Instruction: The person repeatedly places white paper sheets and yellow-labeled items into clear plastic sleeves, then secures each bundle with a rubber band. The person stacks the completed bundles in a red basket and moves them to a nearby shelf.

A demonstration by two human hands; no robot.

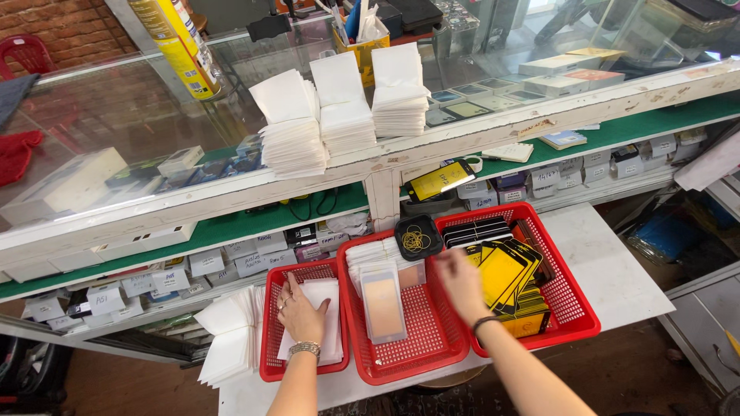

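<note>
From the head camera, the left hand [299, 312] lies flat and open, palm down, on a stack of white paper sleeves [327, 327] inside the small red basket [270, 339]; it presses rather than grips. The right hand [461, 279] reaches over the rim between the middle red basket [432, 339] and the right red basket [574, 304], fingers curled near the yellow-and-black screen protectors [505, 273]. Whether it pinches one I cannot tell, as the hand is blurred. A clear-wrapped protector [383, 304] lies in the middle basket, beside a black tray of rubber bands [417, 237].

A loose fan of white sleeves [231, 339] overhangs the table edge left of the small basket; a nudge from the left forearm could likely spill it to the floor. The leaning protectors in the right basket may slide or topple if one is pulled from the middle.
</note>
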